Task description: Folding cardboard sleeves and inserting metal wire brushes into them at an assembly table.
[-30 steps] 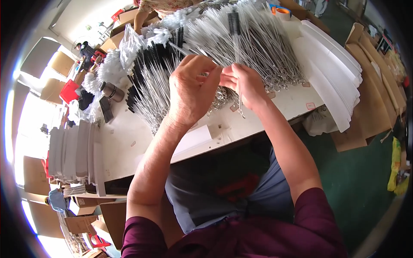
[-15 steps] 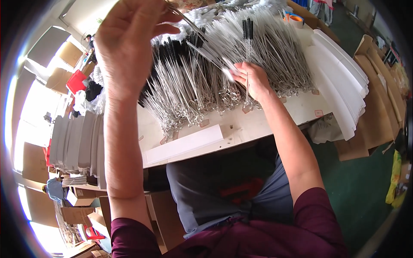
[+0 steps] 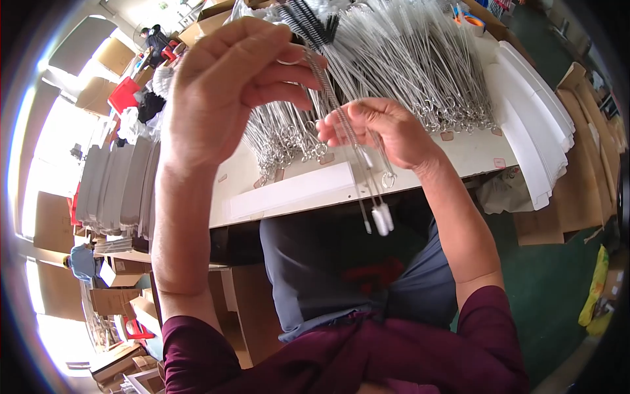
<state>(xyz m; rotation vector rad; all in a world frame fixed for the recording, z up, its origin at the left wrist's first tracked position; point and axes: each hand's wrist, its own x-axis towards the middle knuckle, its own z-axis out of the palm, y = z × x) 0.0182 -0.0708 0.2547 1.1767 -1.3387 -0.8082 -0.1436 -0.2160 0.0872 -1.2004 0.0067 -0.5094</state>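
Raised at the upper left, my left hand (image 3: 239, 82) is closed on the ringed ends of several thin wire brushes. Their small white tips (image 3: 382, 220) hang beyond the table's near edge, slightly blurred. To the right, my right hand (image 3: 397, 131) holds a black-bristled wire brush (image 3: 307, 25) between thumb and fingers; its bristles lean up and left, and its loop end (image 3: 388, 178) sticks out below the hand. The white-tipped brushes cross close in front of the right fingers. Behind both hands lies a thick pile of wire brushes (image 3: 440, 79), loop ends toward me.
A long white card strip (image 3: 292, 190) lies along the front of the pale table (image 3: 462, 157). White sheets (image 3: 531, 125) are stacked at the right, beside a cardboard box (image 3: 577, 151). More grey-white sheets (image 3: 115, 190) stand at left. Rolls of tape (image 3: 471, 25) sit at the back.
My left hand has come down, and the white tips of its brushes now hang past the table edge. My right hand is slightly lower; the black bristles have tilted left.
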